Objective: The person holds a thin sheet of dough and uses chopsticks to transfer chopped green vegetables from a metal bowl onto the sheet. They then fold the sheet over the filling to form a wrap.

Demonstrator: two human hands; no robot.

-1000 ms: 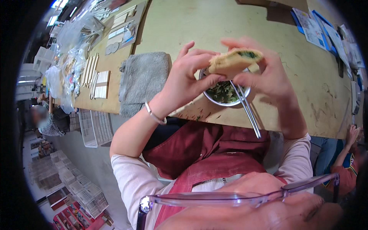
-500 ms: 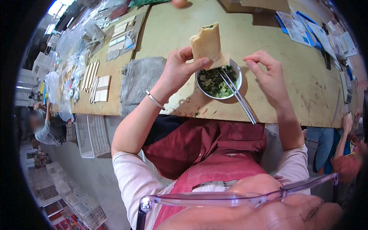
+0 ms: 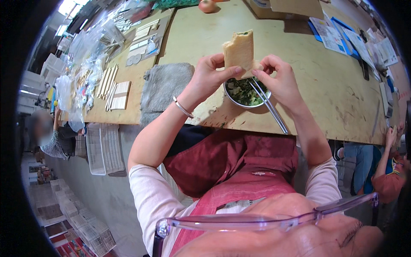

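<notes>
My left hand [image 3: 214,73] is closed around the lower left of a flat piece of bread [image 3: 239,52], its thumb across the front. The bread stands upright, its top edge bitten unevenly, with a bit of green filling showing. At the bread's lower right corner, my right hand [image 3: 278,79] pinches a loose flap between thumb and fingers. Just below both hands sits a metal bowl [image 3: 235,103] of chopped green vegetables [image 3: 246,93]. A pair of metal chopsticks [image 3: 274,113] leans in it, handles pointing toward me over the table's front edge.
A folded grey towel [image 3: 165,88] lies left of the bowl. Farther left are wooden sticks [image 3: 117,95] and clear plastic bags [image 3: 68,88]. A round reddish fruit [image 3: 207,6] and a cardboard box [image 3: 295,7] stand at the back; papers [image 3: 327,34] lie right. People [image 3: 379,167] are at both sides.
My right hand has come left from beside the bowl and taken hold of the bread's lower right corner. The view has shifted slightly.
</notes>
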